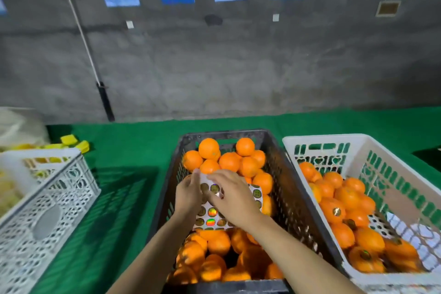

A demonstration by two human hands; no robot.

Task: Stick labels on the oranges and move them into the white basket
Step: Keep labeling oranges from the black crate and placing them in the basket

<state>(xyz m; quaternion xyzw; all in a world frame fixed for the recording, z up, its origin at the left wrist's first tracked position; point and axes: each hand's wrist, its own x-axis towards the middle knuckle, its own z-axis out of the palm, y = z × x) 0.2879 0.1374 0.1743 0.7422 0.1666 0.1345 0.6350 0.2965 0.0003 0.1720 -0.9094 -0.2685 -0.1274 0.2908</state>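
A black crate in the middle is piled with unlabelled oranges. Over it lies a white sheet of round shiny labels. My left hand holds the sheet at its left edge. My right hand lies across the sheet, fingertips pinching at a label near its top; the fingertips are partly hidden. To the right stands the white basket, holding several oranges with labels on them.
A white lattice crate with yellow items sits at the left on the green table cover. A used label sheet lies in the white basket. A grey wall with posters rises behind.
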